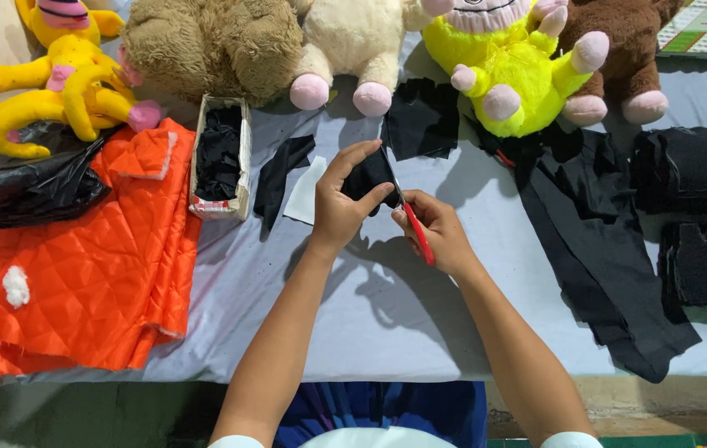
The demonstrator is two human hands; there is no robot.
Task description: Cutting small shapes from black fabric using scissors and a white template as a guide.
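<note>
**Hands at the cutting bench: black fabric piece and red scissors**

I see both hands over the grey table cover (387, 307), close together near the table's middle.

Left hand (341, 207): fingers curled round a small black fabric piece (368, 176), thumb below and forefinger arched over the top. The piece is lifted off the cover and pinched firmly; it sits just left of the scissor blades.

Right hand (441, 232): closed on the red-handled scissors (412, 220). The handle runs down through the fist; the dark blades point up and to the left, meeting the edge of the fabric piece. I cannot tell whether the blades are parted or shut.

Surroundings, noted in order from my left:
- Orange quilted cloth (80, 274) spread over the table's left end, with a black plastic bag (21, 187) lying on its upper part.
- A small cardboard box (241, 166) holding black scraps, just beside the orange cloth.
- A white paper pattern (304, 195) and a black scrap beside it, just left of the left hand.
- A long black fabric strip (611, 274) running down the right side, with stacked black cut pieces (694, 216) at the far right.
- Plush toys along the far edge: a yellow one (511, 75) with pink feet, cream and brown ones beside it.
</note>
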